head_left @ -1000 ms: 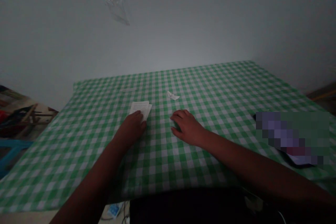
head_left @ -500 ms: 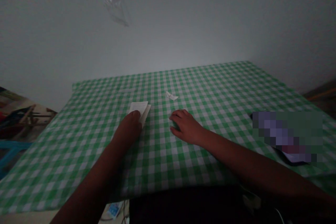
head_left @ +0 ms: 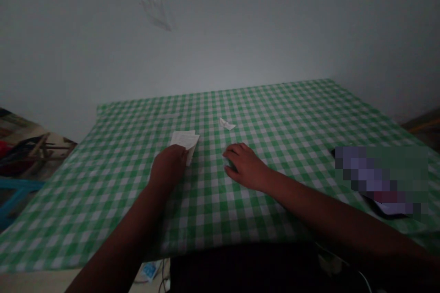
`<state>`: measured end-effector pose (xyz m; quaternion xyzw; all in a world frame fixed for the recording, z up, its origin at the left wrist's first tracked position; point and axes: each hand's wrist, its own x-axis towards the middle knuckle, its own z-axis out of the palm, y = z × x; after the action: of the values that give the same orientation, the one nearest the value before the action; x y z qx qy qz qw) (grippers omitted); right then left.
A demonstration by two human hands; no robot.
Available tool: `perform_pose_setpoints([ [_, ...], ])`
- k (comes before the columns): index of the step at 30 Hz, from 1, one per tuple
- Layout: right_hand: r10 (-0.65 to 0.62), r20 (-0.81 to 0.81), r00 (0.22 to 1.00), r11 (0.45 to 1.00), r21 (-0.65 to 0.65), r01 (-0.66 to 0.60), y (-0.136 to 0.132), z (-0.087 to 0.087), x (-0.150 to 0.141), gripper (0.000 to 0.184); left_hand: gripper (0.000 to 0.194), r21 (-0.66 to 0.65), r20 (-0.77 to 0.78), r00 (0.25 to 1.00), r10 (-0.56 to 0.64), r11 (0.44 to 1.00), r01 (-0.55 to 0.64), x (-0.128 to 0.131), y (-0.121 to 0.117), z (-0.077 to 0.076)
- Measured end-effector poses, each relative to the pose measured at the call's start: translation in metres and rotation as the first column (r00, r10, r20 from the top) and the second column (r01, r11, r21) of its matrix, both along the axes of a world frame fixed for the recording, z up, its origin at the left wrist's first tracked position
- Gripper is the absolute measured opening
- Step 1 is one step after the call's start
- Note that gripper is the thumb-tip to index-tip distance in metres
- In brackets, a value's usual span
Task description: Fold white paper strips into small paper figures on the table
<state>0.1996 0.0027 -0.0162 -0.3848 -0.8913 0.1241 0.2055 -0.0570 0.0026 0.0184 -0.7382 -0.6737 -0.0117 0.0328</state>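
In the head view my left hand (head_left: 169,165) is closed on the near left side of some white printed paper (head_left: 184,140). The paper looks folded or layered, with one sheet fanned out from under another. On the tablecloth to the right rests my right hand (head_left: 244,165), its fingers bent and its thumb apart from them. I see nothing held in it. A small crumpled scrap of white paper (head_left: 227,124) lies a little beyond the right hand, apart from both hands.
A green and white checked tablecloth (head_left: 282,119) covers the table, which stands against a pale wall (head_left: 240,36). At the right lies a dark-edged flat device (head_left: 388,209), mostly pixelated. Blue furniture bars (head_left: 20,187) show at the lower left, beside the table.
My left hand has turned slightly, and the paper's sheets now sit at a different angle, the upper one tilted further right. My right hand stays almost where it was. The view has shifted slightly.
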Motion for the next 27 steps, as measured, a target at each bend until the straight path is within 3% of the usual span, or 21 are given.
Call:
perform_pose_setpoints([
  [4,-0.006,-0.011,1.000,1.000,0.009,0.006,0.000,-0.003,0.000,0.029,0.029,0.022,-0.005,0.999,0.035,0.999,-0.035,0.000,-0.001,0.000],
  [8,-0.003,-0.025,1.000,1.000,0.010,0.003,0.000,-0.004,-0.001,0.029,0.035,-0.008,-0.022,1.000,0.022,1.000,-0.022,0.000,-0.001,0.001],
  [13,-0.004,-0.018,1.000,1.000,0.004,0.004,0.000,-0.003,0.000,0.030,0.042,-0.078,-0.022,0.996,-0.083,0.994,0.081,-0.001,0.002,0.002],
  [17,-0.004,-0.017,1.000,1.000,0.016,0.004,0.000,-0.003,0.000,0.030,0.036,-0.124,0.014,0.984,-0.175,0.977,0.176,-0.003,0.000,0.003],
  [23,-0.007,-0.025,1.000,1.000,0.005,0.007,-0.001,-0.003,0.000,0.031,0.033,-0.198,-0.034,0.997,-0.069,0.978,0.061,0.005,-0.012,0.020],
  [27,0.014,-0.060,0.998,1.000,0.018,-0.013,-0.005,-0.002,-0.002,0.035,0.030,-0.145,-0.132,0.990,-0.055,0.989,0.036,0.018,-0.020,0.033],
])
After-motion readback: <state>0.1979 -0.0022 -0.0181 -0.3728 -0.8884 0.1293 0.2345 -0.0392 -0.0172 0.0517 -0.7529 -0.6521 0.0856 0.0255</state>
